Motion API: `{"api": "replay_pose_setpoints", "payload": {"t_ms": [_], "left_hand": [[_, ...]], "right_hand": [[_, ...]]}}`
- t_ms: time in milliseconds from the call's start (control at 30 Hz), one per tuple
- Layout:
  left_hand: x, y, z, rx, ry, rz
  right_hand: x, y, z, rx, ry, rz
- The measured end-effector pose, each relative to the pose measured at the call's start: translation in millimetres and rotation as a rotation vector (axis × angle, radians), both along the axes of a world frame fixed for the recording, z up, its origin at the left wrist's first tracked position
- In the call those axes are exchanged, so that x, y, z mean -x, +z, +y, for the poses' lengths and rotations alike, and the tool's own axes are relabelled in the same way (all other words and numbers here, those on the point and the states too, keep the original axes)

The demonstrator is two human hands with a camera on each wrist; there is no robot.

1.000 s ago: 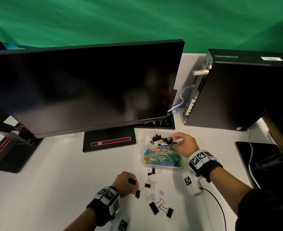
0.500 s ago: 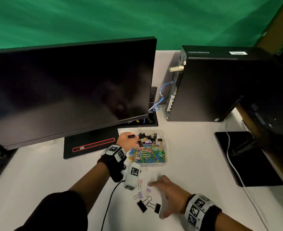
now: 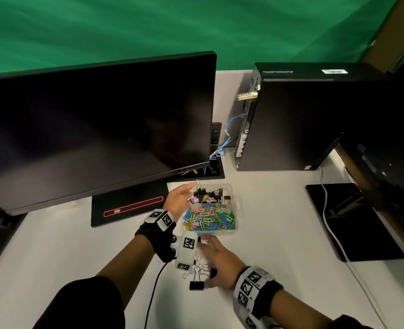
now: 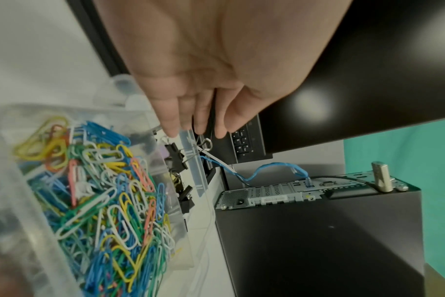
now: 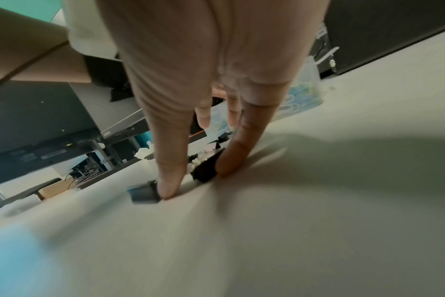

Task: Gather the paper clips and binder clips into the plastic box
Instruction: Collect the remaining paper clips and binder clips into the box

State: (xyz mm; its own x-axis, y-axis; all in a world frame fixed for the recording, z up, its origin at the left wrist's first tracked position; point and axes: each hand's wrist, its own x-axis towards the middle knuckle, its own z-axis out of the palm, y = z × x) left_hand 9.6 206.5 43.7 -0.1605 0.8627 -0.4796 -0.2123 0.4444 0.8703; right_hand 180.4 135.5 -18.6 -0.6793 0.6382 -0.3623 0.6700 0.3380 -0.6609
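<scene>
Box (image 3: 229, 230) is the landmark: clear plastic, rectangular, thin-walled, two compartments, sitting on the matte white desk (image 3: 53, 257) in front of the monitor (image 3: 96, 129).

Head view: the box's near compartment holds a tangled heap of coloured wire paper clips (image 3: 209, 218); the far one holds black and lilac binder clips (image 3: 208, 195) with bent wire handles. Left hand (image 3: 178, 200) hovers at the box's left side over the far compartment, fingers straight and loose, grasping nothing. Right hand (image 3: 220, 262) lies flat-ish on the desk just in front of the box, fingers spread over a scatter of loose binder clips (image 3: 196, 273); one black clip (image 3: 196, 285) sits beside its thumb.

Left wrist view: left hand (image 4: 206, 80) palm down above the box wall (image 4: 193, 152), fingers (image 4: 172, 122) extended and together, tips just above a black clip (image 4: 177, 158) inside. Released, nothing pinched. Glossy paper clips (image 4: 107, 201) fill the near section. Blue cable (image 4: 272, 170) runs beyond the box to a dark tower PC (image 4: 318, 241).

Right wrist view: blurred. Right hand (image 5: 203, 80) reaches down to the desk, fingertips (image 5: 170, 188) touching the surface, one black clip (image 5: 144, 194) against one fingertip and another dark clip (image 5: 206, 169) between two fingers. Fingers are straight, pressing rather than clenched; nothing is lifted.
</scene>
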Motion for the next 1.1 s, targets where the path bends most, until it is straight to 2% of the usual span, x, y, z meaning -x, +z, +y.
{"api": "replay_pose_setpoints", "payload": {"t_ms": [133, 267, 333, 400, 467, 533, 700, 800, 900, 1100], "left_hand": [[15.7, -7.2, -24.5, -0.095, -0.132, 0.165], [25.1, -18.8, -58.7, -0.144, -0.421, 0.563], [26.3, -24.2, -76.4, -0.091, -0.629, 0.752], [26.6, -30.5, -92.9, 0.022, -0.758, 0.854], [24.9, -39.8, -104.6, 0.119, -0.818, 0.888], [20.0, -46.3, -113.9, 0.134, -0.83, 0.902], [5.1, -63.8, -119.1, 0.008, -0.825, 1.028], [0.2, -68.9, -117.2, -0.061, -0.797, 0.986], [-4.0, -70.6, -120.0, -0.104, -0.81, 0.994], [-10.2, -71.0, -121.1, -0.047, -0.866, 1.086]], "right_hand": [[13.4, 3.0, 5.8, -0.058, 0.114, -0.088], [20.3, -1.5, 8.3, -0.073, 0.119, -0.105], [17.5, 0.9, 9.2, -0.067, 0.107, -0.071], [10.2, 2.9, 10.2, -0.066, 0.078, -0.063], [1.6, 2.2, 11.6, -0.061, 0.055, -0.109], [-3.2, 0.5, 11.7, -0.05, 0.051, -0.166], [2.9, -2.6, 9.1, -0.025, 0.03, -0.087], [6.4, -2.8, 6.6, 0.02, 0.001, -0.026], [5.7, -4.5, 3.6, 0.023, 0.012, -0.042], [3.4, -5.5, -3.1, -0.034, 0.014, -0.085]]}}
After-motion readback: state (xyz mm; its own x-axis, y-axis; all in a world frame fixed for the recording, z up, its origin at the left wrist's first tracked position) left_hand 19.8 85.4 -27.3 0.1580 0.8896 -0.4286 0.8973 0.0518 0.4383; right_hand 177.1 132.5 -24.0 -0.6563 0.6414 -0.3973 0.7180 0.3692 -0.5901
